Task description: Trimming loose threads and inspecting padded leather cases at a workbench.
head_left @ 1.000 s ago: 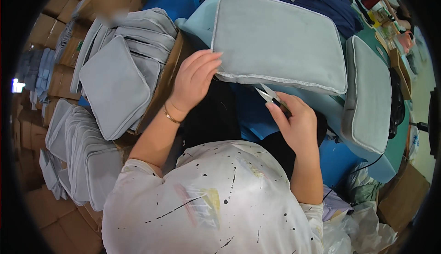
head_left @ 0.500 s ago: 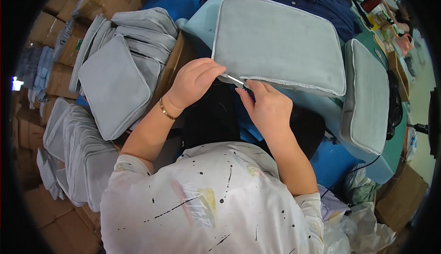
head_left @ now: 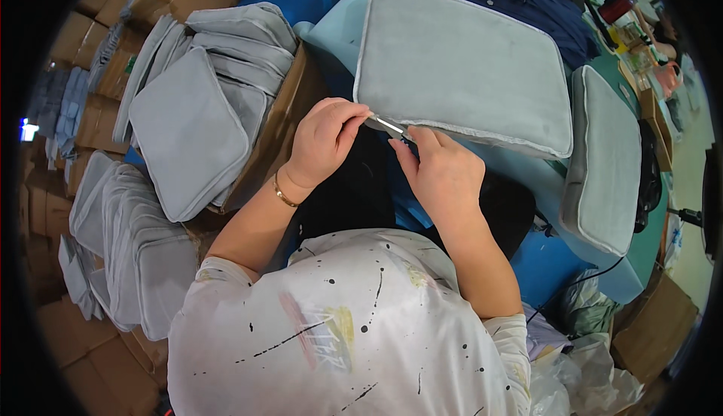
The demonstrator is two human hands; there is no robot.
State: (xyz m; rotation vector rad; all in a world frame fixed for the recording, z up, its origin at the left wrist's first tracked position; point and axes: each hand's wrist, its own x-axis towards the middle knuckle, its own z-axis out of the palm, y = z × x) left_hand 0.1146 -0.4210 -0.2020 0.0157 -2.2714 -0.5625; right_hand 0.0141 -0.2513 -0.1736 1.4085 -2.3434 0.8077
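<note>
A grey piped cushion (head_left: 463, 70) lies across the near edge of the table. At its near left corner my left hand (head_left: 322, 141) has thumb and forefinger pinched together; what lies between them, if anything, is too small to make out. My right hand (head_left: 449, 167) is closed on a small pair of thread snips (head_left: 392, 126), just under the cushion's near edge. The bright blades point left, their tips close to my left fingertips. Part of the snips is hidden in my right fingers.
Grey cushion pieces (head_left: 188, 130) overfill a cardboard box (head_left: 290, 107) on the left, with another grey stack (head_left: 143, 250) nearer. A second cushion (head_left: 602, 167) stands at the right table edge. Dark blue cloth (head_left: 497, 2) lies behind; plastic bags (head_left: 595, 374) sit at lower right.
The view has shifted slightly. My left hand has drawn a little down from the cushion's corner, and the snips' blades now show more fully between my hands.
</note>
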